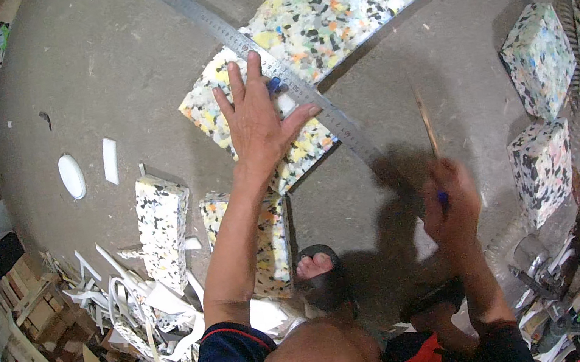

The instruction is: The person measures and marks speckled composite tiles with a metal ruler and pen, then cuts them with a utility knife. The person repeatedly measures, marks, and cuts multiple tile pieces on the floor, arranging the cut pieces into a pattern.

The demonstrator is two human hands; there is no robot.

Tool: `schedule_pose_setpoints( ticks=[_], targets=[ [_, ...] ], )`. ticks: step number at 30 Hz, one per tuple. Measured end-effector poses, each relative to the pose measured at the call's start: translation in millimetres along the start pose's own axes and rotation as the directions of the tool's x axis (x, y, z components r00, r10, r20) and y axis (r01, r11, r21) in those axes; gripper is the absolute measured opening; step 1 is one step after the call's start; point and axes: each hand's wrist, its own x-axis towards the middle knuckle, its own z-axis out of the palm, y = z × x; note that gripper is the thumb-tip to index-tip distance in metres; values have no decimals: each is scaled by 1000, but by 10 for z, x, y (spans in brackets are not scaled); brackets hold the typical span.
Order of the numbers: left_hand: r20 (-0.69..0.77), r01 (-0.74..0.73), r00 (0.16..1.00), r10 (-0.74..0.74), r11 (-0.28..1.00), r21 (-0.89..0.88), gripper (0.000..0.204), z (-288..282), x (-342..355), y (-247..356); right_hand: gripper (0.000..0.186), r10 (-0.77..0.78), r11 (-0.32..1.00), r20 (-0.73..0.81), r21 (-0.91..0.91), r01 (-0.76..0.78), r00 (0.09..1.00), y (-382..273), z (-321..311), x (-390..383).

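My left hand (255,122) lies with fingers spread over a long metal ruler (328,112), pressing it against a speckled foam slab (353,5). The ruler crosses the slab's near end at a slant and sticks out past both edges. A small blue object (275,84) shows beside my index finger; its kind is unclear. Off the slab to the right, my right hand (453,200) is closed around a knife with a long thin blade (423,112) pointing away from me. Something blue shows at that fist, partly hidden by the fingers.
Speckled foam blocks stand at the right (538,59) and nearer (543,169). Left of my forearm are another block (162,221) and a heap of white foam offcuts (138,306). A white oval piece (72,177) lies on the floor. My sandalled foot (317,264) is below the slab.
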Motion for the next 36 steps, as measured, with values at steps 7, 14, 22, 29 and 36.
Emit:
schedule_pose_setpoints(
  ticks=[7, 14, 22, 29, 36],
  targets=[
    [-2, 45, 999, -45, 998, -37, 121, -25, -4, 21, 24, 8, 861, -3, 509, -5, 1000, -562, 275, 1440],
    [3, 19, 1000, -19, 999, -49, 97, -42, -7, 9, 30, -413, 820, -149, 367, 438, 898, -919, 942, 2056],
    [18, 8, 1000, -8, 1000, -28, 113, 6, -17, -28, 28, -550, 776, -172, 255, 577, 817, -994, 1178, 2322],
    [24, -7, 1000, 7, 1000, -24, 81, -6, -25, -13, 27, -588, 759, -126, 255, 599, 799, -1014, 1191, 2379],
    [-3, -19, 1000, 19, 1000, -20, 83, -13, -22, -17, 27, -605, 787, -42, 116, 605, 795, -797, 938, 2025]
  ],
)
